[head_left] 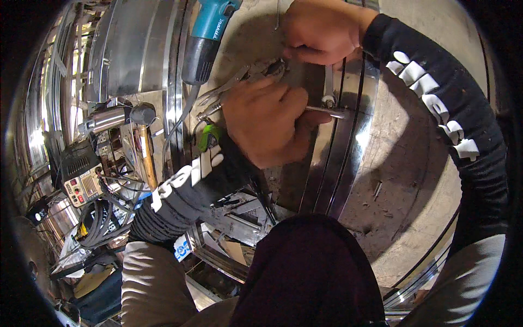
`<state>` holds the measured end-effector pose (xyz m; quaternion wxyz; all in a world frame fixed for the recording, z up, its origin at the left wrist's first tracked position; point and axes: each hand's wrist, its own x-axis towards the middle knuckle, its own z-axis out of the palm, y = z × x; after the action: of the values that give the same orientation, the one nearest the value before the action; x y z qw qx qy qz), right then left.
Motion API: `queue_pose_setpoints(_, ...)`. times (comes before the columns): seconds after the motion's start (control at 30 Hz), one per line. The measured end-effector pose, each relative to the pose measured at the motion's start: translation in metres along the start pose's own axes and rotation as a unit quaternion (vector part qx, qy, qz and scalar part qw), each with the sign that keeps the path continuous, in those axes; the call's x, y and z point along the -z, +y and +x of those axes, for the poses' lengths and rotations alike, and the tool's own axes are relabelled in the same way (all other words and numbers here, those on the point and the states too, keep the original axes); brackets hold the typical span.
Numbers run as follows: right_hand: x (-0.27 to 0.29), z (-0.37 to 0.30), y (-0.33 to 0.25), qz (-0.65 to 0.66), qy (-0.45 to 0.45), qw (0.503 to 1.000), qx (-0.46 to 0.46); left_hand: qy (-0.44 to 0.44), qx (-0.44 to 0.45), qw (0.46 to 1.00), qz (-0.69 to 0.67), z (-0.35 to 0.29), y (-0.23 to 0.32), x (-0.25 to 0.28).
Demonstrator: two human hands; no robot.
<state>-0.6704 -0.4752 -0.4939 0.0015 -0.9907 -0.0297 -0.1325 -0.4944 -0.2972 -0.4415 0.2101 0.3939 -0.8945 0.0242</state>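
My left hand (pixel 267 121) is closed, with thumb and forefinger around a slim metal rod-like tool (pixel 321 110). Its tip points right, over the shiny metal profile (pixel 336 163). Farther away, my right hand (pixel 321 34) is curled round the upper part of what looks like a steel wrench (pixel 328 82). The wrench's lower end meets a small round fitting (pixel 328 101) on the profile, close to the rod. The rest of the wrench is covered by my fingers. Beside my left wrist lies a bright green-handled tool (pixel 209 136).
A teal and black angle grinder (pixel 206 46) lies at the far left of the work surface, near locking pliers (pixel 229 82). To the left are a wooden-handled mallet (pixel 146 141), a welding machine (pixel 83 185) and coiled cables (pixel 101 226). A small metal piece (pixel 377 189) lies right.
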Motion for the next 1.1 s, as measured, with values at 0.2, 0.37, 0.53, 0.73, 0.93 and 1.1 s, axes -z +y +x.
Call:
queue_pose_setpoints(0.2,0.002,0.013,-0.004,0.035,0.003,0.997,-0.068,-0.038,0.053,0.998,-0.025,-0.005,0.009,0.006)
queue_pose_setpoints(0.37,0.045,-0.007,-0.012,0.09,0.018,0.966,-0.242,-0.087,-0.012,0.996,-0.02,-0.012,-0.01,0.018)
queue_pose_setpoints(0.53,0.09,-0.111,-0.028,0.102,0.151,0.807,-0.562,0.012,-0.081,0.996,-0.035,0.001,-0.02,-0.005)
queue_pose_setpoints(0.73,0.051,-0.123,-0.279,0.117,0.413,0.541,-0.724,-0.163,-0.07,0.983,-0.042,-0.008,-0.037,0.021)
queue_pose_setpoints(0.93,0.004,-0.108,-0.507,-0.046,0.404,0.32,-0.856,-0.128,-0.007,0.991,-0.037,0.011,-0.029,0.034)
queue_pose_setpoints(1.1,0.002,-0.063,-0.533,-0.118,0.255,0.323,-0.904,-0.131,0.109,0.985,-0.014,-0.014,-0.028,0.017)
